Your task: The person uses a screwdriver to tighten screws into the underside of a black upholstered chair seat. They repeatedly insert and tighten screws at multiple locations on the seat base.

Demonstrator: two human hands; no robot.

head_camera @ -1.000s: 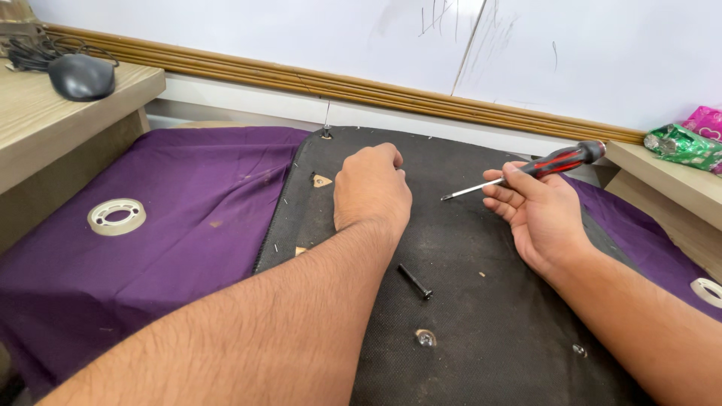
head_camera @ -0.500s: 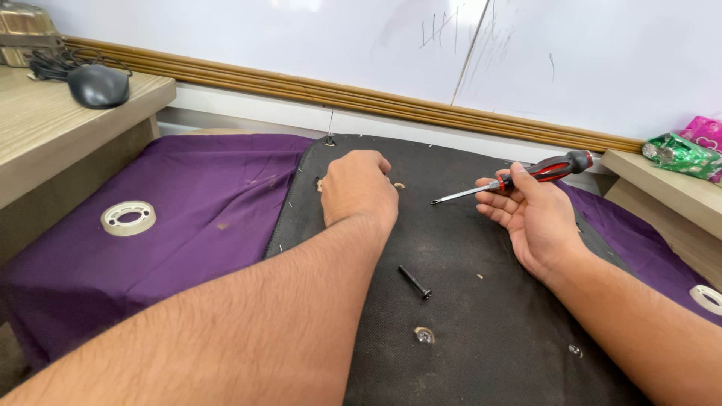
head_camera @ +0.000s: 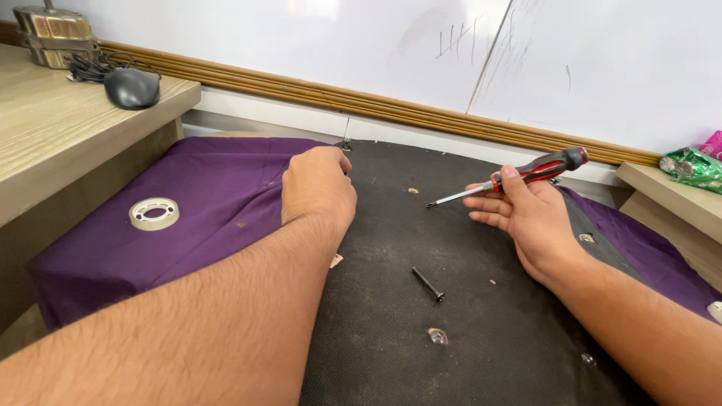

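My left hand (head_camera: 319, 188) rests with curled fingers at the far left edge of a black fabric-covered panel (head_camera: 451, 331), where it meets the purple cloth (head_camera: 188, 218); whether it grips anything I cannot see. My right hand (head_camera: 526, 214) holds a red-and-black screwdriver (head_camera: 511, 177) above the panel, tip pointing left. A loose black screw (head_camera: 429, 284) lies on the panel between my forearms. A metal fitting (head_camera: 437, 336) sits just below it.
A roll of clear tape (head_camera: 154, 213) lies on the purple cloth at left. A wooden desk (head_camera: 60, 143) carries a black computer mouse (head_camera: 132, 88). A whiteboard wall (head_camera: 376, 45) stands behind. A green packet (head_camera: 692, 167) lies on the right shelf.
My left hand has moved further away and to the left, toward the panel's far corner. The right hand with the screwdriver has stayed in much the same place.
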